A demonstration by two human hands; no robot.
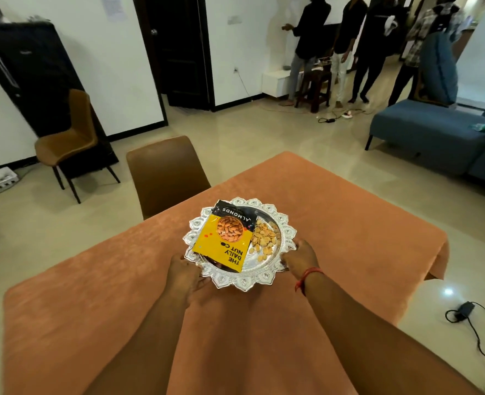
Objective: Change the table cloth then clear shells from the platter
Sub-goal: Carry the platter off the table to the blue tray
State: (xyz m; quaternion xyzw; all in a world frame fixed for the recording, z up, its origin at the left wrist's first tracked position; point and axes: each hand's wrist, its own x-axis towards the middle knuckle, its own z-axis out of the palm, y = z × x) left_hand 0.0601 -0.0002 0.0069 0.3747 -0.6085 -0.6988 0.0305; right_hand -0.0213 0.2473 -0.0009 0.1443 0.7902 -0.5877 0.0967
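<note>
We held the silver platter [288,232] by its scalloped rim over the middle of the orange table cloth [349,223], our left hand [185,273] gripping the near-left edge and our right hand [299,256] curled round the right edge; whether it touched the cloth we could not tell. On the platter lay a yellow almond packet [221,246] toward the left, and a heap of pale shells [265,238] just right of it. A brown chair [164,175] stood at the table's far side.
</note>
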